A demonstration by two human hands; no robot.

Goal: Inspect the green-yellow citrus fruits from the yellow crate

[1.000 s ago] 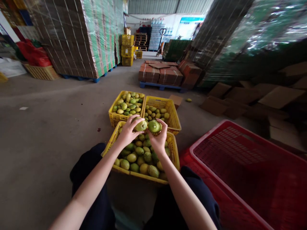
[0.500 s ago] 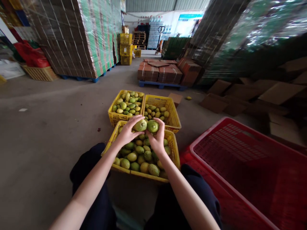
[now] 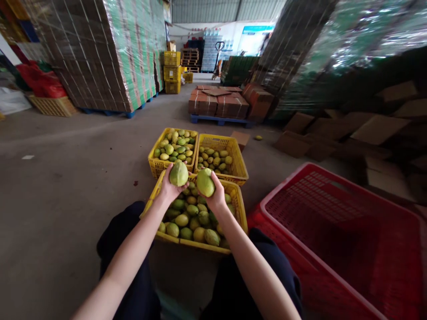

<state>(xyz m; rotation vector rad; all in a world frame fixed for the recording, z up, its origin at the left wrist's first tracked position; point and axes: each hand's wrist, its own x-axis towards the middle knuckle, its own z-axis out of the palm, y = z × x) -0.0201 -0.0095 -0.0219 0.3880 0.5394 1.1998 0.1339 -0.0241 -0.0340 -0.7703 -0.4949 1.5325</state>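
Note:
My left hand (image 3: 169,189) is closed round a yellow-green lemon (image 3: 179,174), palm turned up beneath it. Another lemon (image 3: 206,182), greener in colour, sits in my right hand (image 3: 216,195) with the thumb along its side. A small gap separates the two fruits. Both hands are above the far part of a yellow plastic crate (image 3: 237,213), which holds many green and yellow lemons (image 3: 196,222). Parts of my fingers are hidden behind the fruit.
Just beyond stand two more yellow crates, a full one (image 3: 156,165) and a partly filled one (image 3: 240,165). A large red crate (image 3: 293,182) is at my right. Flattened cartons (image 3: 216,104) lie on a blue pallet (image 3: 213,119); loose cardboard (image 3: 296,142) and wrapped stacks (image 3: 133,58) flank the floor.
My hands have moved apart, the left one shifting left. Both lemons have turned, so their pointed ends no longer face me as before. The view has shifted slightly.

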